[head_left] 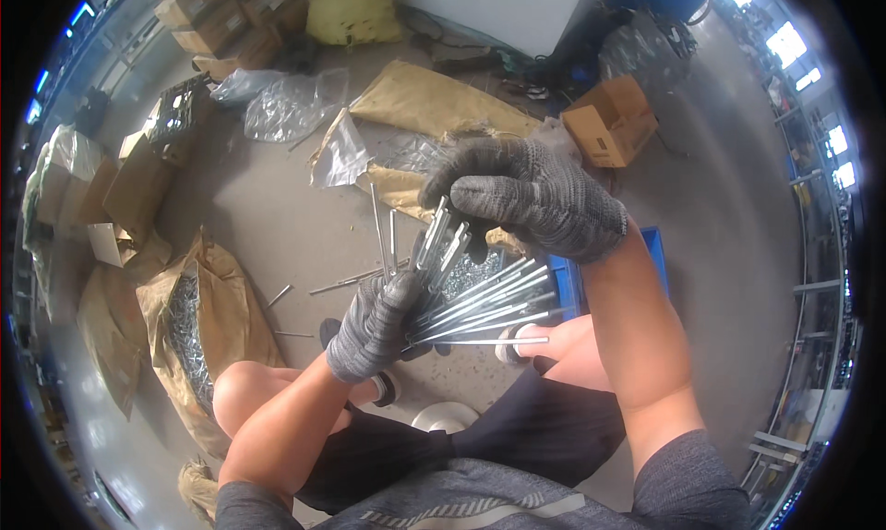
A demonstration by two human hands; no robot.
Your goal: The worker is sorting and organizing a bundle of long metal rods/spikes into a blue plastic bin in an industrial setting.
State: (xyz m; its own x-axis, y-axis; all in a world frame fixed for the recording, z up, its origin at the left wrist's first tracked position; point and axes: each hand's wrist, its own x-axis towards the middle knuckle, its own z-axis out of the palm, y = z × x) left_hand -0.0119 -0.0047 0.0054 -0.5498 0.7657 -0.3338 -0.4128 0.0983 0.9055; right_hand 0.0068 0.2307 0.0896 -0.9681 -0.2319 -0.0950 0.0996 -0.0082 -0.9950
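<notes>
Rods of bright metal (480, 304), thin and long, are being held as a fanned bundle above the floor (277, 216), in front of the seated person's knees. The left hand (374, 327), in a grey knitted glove, is being kept closed around the bundle near its lower end, where the rods come together. The right hand (526, 198), gloved likewise, is being curled over the upper tips of several rods, its fingers bent and pinching a few of them apart from the rest. The rods are judged to be stiff and smooth, light singly but weighty as a bunch, and likely to slide against one another; a firm grip around the gathered end is being favoured, with single rods being taken near their tips. More rods of the same kind are being kept in an open brown paper sack (198, 322) toward the left edge of the floor, and a few loose ones (346, 281) are lying on the floor just beyond the hands. A blue bin (657, 248) is partly hidden behind the right forearm. A cardboard box (609, 119) and crumpled clear plastic bags (291, 105) are lying farther off.
</notes>
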